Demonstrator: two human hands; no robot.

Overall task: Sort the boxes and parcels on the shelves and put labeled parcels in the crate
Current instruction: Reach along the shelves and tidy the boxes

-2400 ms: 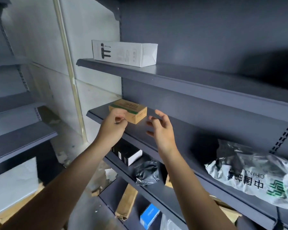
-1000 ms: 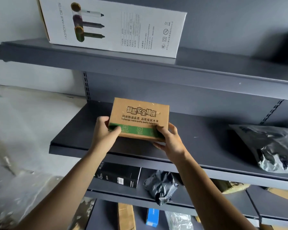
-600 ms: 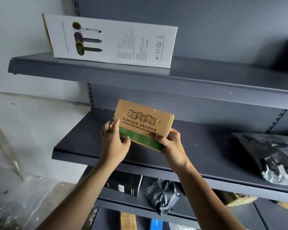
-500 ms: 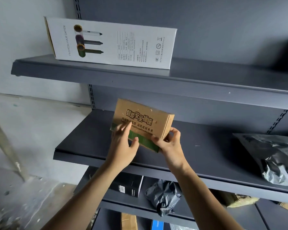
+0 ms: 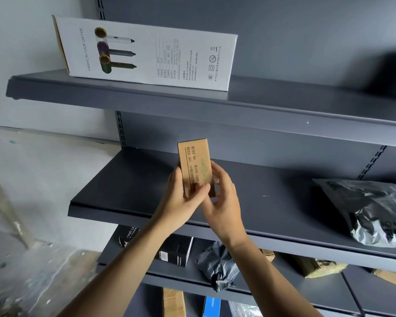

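Left hand: the left hand (image 5: 181, 199) grips the lower part of the cardboard box (image 5: 193, 160) from the left, thumb laid across the face turned to the camera, fingers round its far side.
Right hand: the right hand (image 5: 225, 202) grips the same box from the right, fingers curled against its right side and lower end.
Cardboard box: lifted clear of the middle shelf (image 5: 124, 186), above that shelf's front edge and towards its left half; both hands share it and neither is plainly nearer.
Long axis: upright, so the box stands on end between the hands, with a narrow printed side facing the person.
Label check: that side shows only factory print; the other faces are hidden, so whether it carries a shipping label cannot be told.
Next move, as a judgement: another turn about the upright axis would bring the hidden faces round.
Crate: not in view.
Middle shelf, right end: a grey parcel (image 5: 370, 211) lies well apart from the hands.
Top shelf: a white hair dryer box (image 5: 151, 53) lies on the top shelf (image 5: 284, 108), near its left end.
Lower shelf: a black box (image 5: 176, 250) and a dark crumpled parcel (image 5: 217, 266) lie side by side below the forearms.
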